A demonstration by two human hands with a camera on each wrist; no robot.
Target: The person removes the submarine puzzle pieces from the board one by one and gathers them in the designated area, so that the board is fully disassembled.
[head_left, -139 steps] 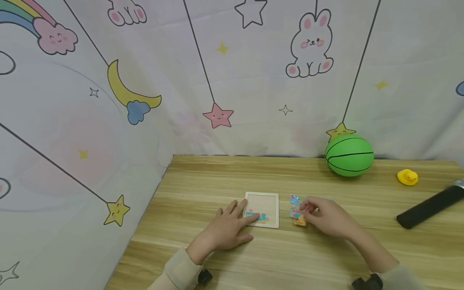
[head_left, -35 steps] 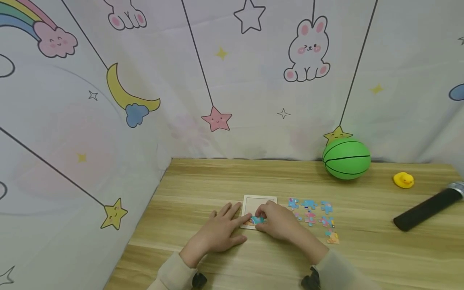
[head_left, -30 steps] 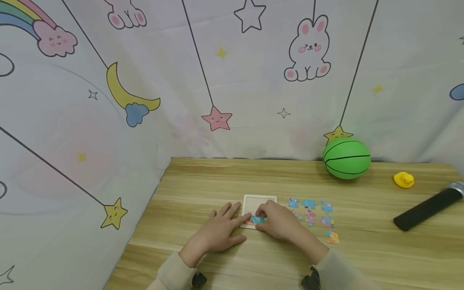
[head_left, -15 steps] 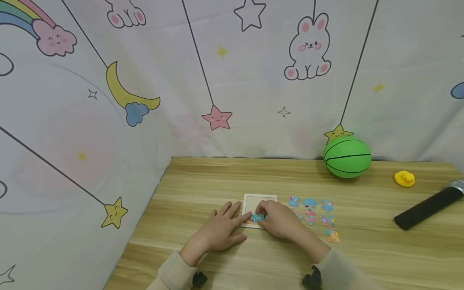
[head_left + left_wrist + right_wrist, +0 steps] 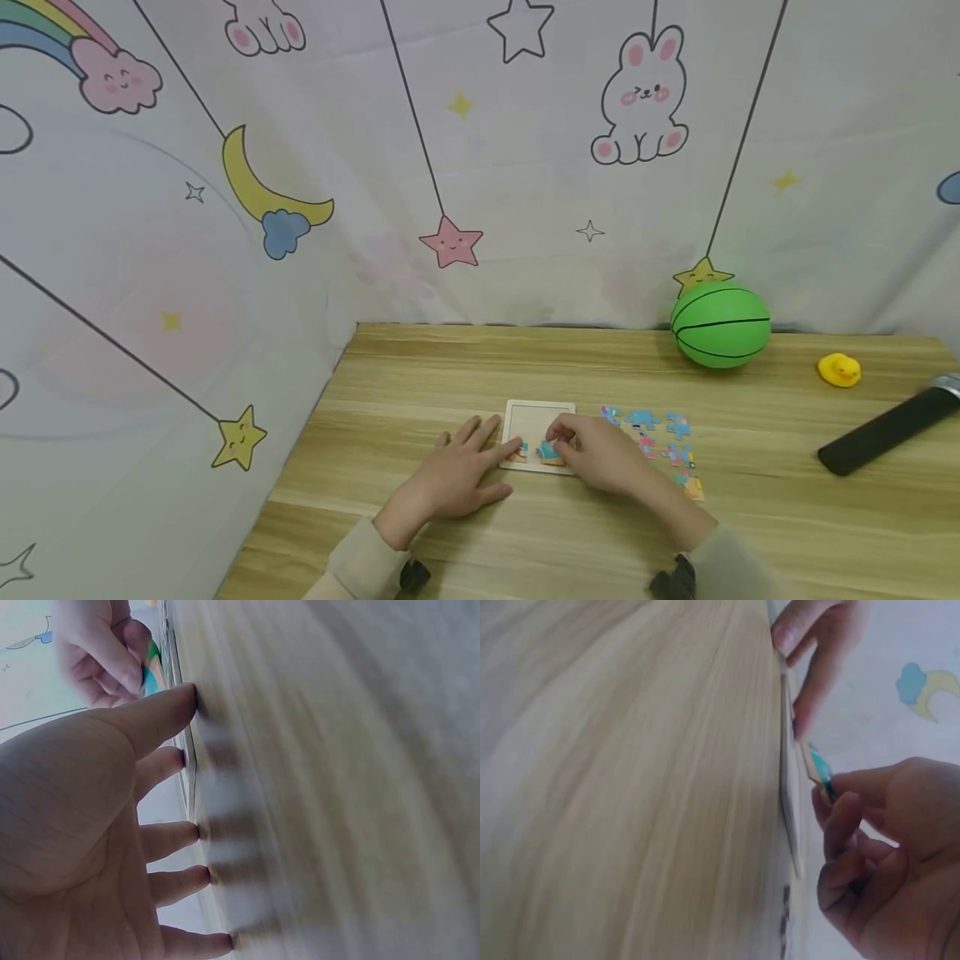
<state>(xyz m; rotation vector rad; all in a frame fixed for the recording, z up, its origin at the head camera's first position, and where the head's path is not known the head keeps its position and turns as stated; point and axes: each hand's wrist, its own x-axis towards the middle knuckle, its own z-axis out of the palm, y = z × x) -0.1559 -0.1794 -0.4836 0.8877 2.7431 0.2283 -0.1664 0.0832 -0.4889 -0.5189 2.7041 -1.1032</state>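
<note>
A square wooden puzzle tray [image 5: 538,405] lies on the table. My left hand [image 5: 457,473] rests at its left side, fingers spread, the index fingertip on a corner puzzle piece [image 5: 521,452] in the tray's lower left. My right hand [image 5: 603,454] pinches a teal puzzle piece [image 5: 548,452] between thumb and fingers over the tray's lower right. In the right wrist view that teal piece [image 5: 819,766] is tilted, raised above the tray [image 5: 789,795]. The left wrist view shows the left hand's [image 5: 82,810] fingertips down on the table and tray edge.
Several loose jigsaw pieces [image 5: 642,419] lie right of the tray, partly hidden behind my right hand. Farther back are a green ball [image 5: 721,325] and a yellow rubber duck [image 5: 839,370]. A black microphone [image 5: 885,432] lies at the right. A printed cloth [image 5: 525,283] hangs behind the table.
My right hand came from the loose pieces to the tray. In the last half second it moved slightly right with the teal piece, away from the corner piece. My left hand stayed.
</note>
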